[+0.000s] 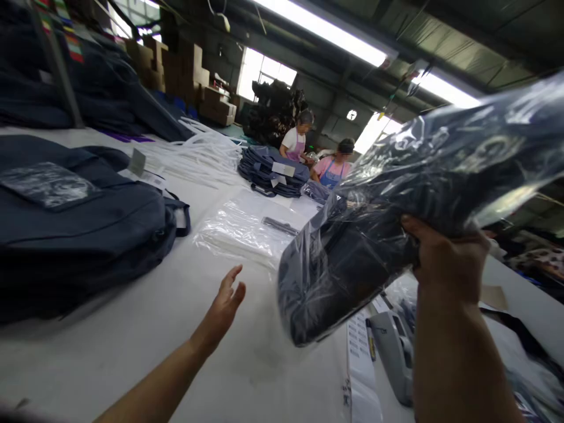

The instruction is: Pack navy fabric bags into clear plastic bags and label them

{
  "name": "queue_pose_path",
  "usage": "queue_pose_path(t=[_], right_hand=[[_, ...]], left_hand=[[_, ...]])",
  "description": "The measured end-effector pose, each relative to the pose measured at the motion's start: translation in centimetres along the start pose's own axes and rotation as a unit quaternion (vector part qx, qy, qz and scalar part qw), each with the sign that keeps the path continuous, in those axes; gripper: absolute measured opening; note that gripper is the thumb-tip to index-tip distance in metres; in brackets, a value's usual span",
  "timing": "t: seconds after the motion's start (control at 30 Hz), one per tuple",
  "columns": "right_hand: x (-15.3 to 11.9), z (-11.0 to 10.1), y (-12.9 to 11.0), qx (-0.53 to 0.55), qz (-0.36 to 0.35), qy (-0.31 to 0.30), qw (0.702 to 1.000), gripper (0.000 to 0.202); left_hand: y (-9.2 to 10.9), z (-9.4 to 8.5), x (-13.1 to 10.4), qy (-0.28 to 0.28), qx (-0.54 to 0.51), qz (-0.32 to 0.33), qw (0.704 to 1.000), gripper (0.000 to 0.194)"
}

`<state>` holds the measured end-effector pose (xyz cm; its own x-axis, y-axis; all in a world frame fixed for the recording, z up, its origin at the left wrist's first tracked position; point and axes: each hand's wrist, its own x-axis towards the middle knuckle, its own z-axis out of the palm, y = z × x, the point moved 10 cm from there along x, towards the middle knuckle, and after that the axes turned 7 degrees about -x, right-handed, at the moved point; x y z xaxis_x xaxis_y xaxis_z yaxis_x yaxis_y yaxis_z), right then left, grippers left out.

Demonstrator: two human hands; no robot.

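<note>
My right hand grips a dark bundle in clear plastic from below, holding it raised and tilted over the right part of the white table. My left hand is above the table with its fingers apart, touching nothing, to the left of the bundle. Beyond it lie clear plastic bags with a dark flat strip on them. At the left is a stack of navy bags, the top one with a clear pocket.
White strips and a stack of folded navy items lie farther back. Two people are behind them. Label sheets and a grey device sit at the right, below the bundle.
</note>
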<state>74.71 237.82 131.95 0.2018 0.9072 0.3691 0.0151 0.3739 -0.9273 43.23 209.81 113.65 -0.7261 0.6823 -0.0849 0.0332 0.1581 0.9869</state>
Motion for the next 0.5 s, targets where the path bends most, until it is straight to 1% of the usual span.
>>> queue_pose_path(t=[0.03,0.07,0.1,0.13,0.17,0.2,0.23,0.3,0.33,0.37,0.4,0.47,0.5], right_hand=[[0.3,0.3,-2.3,-0.063,-0.048,-0.012,0.997,0.039],[0.0,1.0,-4.1,-0.125,-0.094,-0.027,0.987,0.036],[-0.9,2.1,-5.4,-0.178,-0.139,-0.047,0.973,0.033],[-2.3,3.5,-6.1,-0.220,-0.182,-0.070,0.956,0.029],[-4.2,5.1,-6.3,-0.253,-0.223,-0.098,0.936,0.024],[-6.5,6.9,-6.0,-0.280,-0.257,-0.134,0.915,0.018],[-9.2,8.8,-5.1,-0.301,-0.284,-0.180,0.892,0.015],[-15.3,12.5,-2.5,-0.324,-0.312,-0.293,0.843,0.018],[-18.7,14.2,-1.0,-0.323,-0.318,-0.356,0.817,0.020],[-22.2,15.6,0.4,-0.315,-0.323,-0.418,0.788,0.022],[-25.8,16.8,1.5,-0.305,-0.331,-0.475,0.756,0.023],[-32.5,18.3,2.9,-0.286,-0.351,-0.561,0.693,0.024],[-35.4,18.7,3.3,-0.282,-0.363,-0.588,0.666,0.025]], left_hand=[[1.4,0.2,0.3,-0.003,-0.070,-0.007,0.998,0.074],[2.9,0.2,0.7,-0.006,-0.137,-0.013,0.990,0.072],[4.4,-0.1,1.1,-0.008,-0.196,-0.017,0.980,0.071],[5.9,-0.6,1.7,-0.011,-0.245,-0.020,0.969,0.071],[7.3,-1.3,2.3,-0.010,-0.284,-0.026,0.958,0.072],[8.5,-2.2,2.9,-0.009,-0.314,-0.034,0.949,0.073],[9.4,-3.3,3.4,-0.009,-0.337,-0.043,0.940,0.074],[10.7,-6.0,4.2,-0.011,-0.368,-0.051,0.928,0.079],[10.9,-7.7,4.5,-0.006,-0.371,-0.044,0.927,0.080],[10.6,-9.6,4.4,0.004,-0.361,-0.045,0.931,0.079],[9.8,-11.6,4.1,0.020,-0.340,-0.056,0.939,0.077],[7.0,-15.6,2.6,0.068,-0.280,-0.109,0.951,0.075],[5.4,-17.4,1.4,0.089,-0.251,-0.140,0.954,0.075]])
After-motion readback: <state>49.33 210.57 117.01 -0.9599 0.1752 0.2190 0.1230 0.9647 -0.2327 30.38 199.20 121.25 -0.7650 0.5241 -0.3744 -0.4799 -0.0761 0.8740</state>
